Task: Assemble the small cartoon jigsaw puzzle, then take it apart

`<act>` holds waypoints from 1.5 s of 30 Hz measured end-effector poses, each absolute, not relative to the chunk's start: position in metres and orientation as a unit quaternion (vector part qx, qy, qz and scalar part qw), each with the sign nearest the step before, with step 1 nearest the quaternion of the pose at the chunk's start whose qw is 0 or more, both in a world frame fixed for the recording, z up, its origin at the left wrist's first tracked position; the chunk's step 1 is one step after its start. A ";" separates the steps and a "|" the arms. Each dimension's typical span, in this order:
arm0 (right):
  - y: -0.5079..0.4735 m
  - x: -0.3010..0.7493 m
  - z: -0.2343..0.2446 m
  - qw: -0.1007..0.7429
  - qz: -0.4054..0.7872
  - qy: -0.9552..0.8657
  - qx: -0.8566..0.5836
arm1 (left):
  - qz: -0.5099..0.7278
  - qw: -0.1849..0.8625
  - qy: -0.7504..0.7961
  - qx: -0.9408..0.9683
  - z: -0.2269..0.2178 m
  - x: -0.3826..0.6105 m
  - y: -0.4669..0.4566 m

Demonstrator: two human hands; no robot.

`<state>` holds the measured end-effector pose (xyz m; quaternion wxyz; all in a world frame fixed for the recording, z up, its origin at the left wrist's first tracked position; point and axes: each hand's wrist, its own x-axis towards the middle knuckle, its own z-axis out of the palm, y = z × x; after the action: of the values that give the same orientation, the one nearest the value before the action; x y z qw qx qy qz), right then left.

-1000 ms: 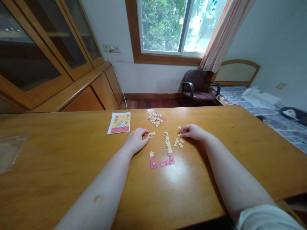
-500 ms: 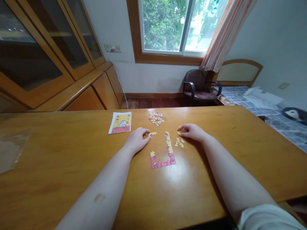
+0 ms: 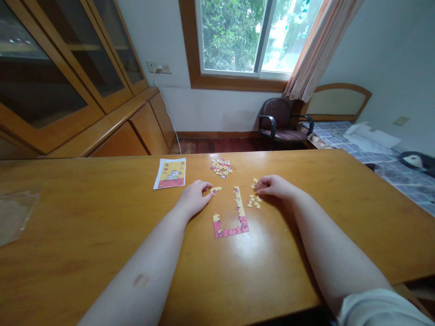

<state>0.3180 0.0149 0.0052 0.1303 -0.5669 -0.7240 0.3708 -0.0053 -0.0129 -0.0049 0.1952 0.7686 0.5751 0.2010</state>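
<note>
A partly joined puzzle border [image 3: 234, 222], pink and yellow, lies on the wooden table [image 3: 84, 226] in front of me. My left hand [image 3: 193, 199] rests on the table with fingers curled, pinching a small joined strip of pieces [image 3: 215, 190]. My right hand [image 3: 276, 186] has its fingers closed over loose yellow pieces [image 3: 253, 200] just right of the border. A heap of unsorted pieces [image 3: 220, 166] lies farther back. The reference picture card [image 3: 170, 173] sits to the left of the heap.
A clear plastic bag [image 3: 15, 213] lies at the table's left edge. Wooden cabinets with glass doors [image 3: 68, 77] line the left wall. Beyond the table stand a dark armchair [image 3: 280, 120] under the window and a bed [image 3: 380, 154] at right.
My right fingertips have shifted slightly among the loose pieces. My left hand keeps its pinch on the small strip. The view has barely moved.
</note>
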 end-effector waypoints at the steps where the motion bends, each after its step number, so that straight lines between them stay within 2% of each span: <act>1: 0.013 0.319 0.007 0.115 0.393 -0.723 -0.556 | 0.201 0.195 0.574 0.769 -0.005 -0.005 -0.013; 6: 0.008 0.319 0.014 0.053 0.404 -0.728 -0.551 | 0.198 0.193 0.575 0.770 -0.006 -0.006 -0.012; 14: 0.009 0.315 0.012 0.043 0.333 -0.731 -0.594 | 0.198 0.193 0.575 0.770 -0.004 -0.005 -0.013; 20: 0.009 0.321 0.013 0.096 0.360 -0.728 -0.575 | 0.199 0.194 0.577 0.768 -0.005 -0.006 -0.013; 37: 0.003 0.315 0.017 0.051 0.425 -0.716 -0.551 | 0.196 0.193 0.576 0.769 -0.006 -0.005 -0.011; 45: 0.002 0.315 0.019 0.024 0.400 -0.735 -0.547 | 0.199 0.192 0.573 0.771 -0.009 -0.006 -0.011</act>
<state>0.3145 0.0017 0.0189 0.0244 -0.5472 -0.7347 0.4002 -0.0065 -0.0106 -0.0090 0.1918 0.7715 0.5730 0.1993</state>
